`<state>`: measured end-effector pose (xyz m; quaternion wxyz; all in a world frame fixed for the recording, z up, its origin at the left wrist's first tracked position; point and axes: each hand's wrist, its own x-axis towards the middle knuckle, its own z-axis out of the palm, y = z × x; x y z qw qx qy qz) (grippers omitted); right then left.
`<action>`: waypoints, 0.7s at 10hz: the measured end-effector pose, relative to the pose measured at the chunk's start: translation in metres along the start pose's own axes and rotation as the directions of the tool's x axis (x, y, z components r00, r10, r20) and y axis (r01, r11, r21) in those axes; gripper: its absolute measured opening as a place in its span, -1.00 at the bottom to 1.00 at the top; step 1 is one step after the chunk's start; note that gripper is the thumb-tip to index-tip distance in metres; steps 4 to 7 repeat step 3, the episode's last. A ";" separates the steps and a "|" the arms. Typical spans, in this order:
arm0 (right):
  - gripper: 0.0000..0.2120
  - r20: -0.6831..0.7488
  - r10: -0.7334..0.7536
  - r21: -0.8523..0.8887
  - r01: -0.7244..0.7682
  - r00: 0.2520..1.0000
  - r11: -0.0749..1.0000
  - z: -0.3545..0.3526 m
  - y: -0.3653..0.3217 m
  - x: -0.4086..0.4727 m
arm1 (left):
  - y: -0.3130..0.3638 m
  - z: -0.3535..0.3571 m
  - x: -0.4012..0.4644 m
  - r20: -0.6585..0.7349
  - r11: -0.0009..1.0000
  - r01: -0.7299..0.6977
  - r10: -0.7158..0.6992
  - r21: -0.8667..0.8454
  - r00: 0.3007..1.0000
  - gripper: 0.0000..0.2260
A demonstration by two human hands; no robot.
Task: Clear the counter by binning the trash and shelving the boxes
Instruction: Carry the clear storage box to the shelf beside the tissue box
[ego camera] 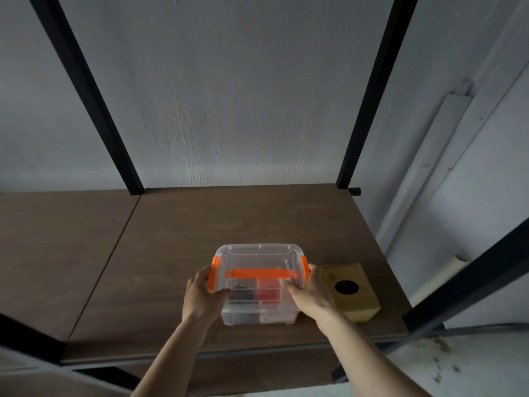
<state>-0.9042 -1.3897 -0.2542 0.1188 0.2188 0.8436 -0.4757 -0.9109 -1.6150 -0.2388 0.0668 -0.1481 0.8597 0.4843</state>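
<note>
A clear plastic box [259, 259] with an orange handle and orange side clips rests on the brown wooden shelf [177, 253], near its front edge. Dark and red items show through its walls. My left hand [201, 293] grips the box's left side and my right hand [310, 290] grips its right side. A small cardboard box [353, 290] with a black round hole on top stands on the shelf just to the right, touching or nearly touching my right hand.
Black metal uprights [369, 90] rise at the back of the shelf and a black frame bar [469, 276] crosses at the right. A grey wall stands behind. A second shelf board [51, 253] adjoins on the left. A lower board shows below the front edge.
</note>
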 end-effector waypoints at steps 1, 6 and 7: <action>-0.38 0.042 -0.029 -0.010 0.029 0.999 1.000 -0.003 0.005 0.001 | -0.006 0.001 -0.001 -0.014 0.997 0.003 -0.002 0.072 1.000 -0.69; -0.40 -0.026 -0.214 -0.355 0.191 0.977 0.915 -0.013 0.004 -0.009 | -0.011 -0.008 -0.007 0.038 0.912 -0.089 0.081 0.401 0.996 -0.44; -0.40 -0.026 -0.214 -0.355 0.191 0.977 0.915 -0.013 0.004 -0.009 | -0.011 -0.008 -0.007 0.038 0.912 -0.089 0.081 0.401 0.996 -0.44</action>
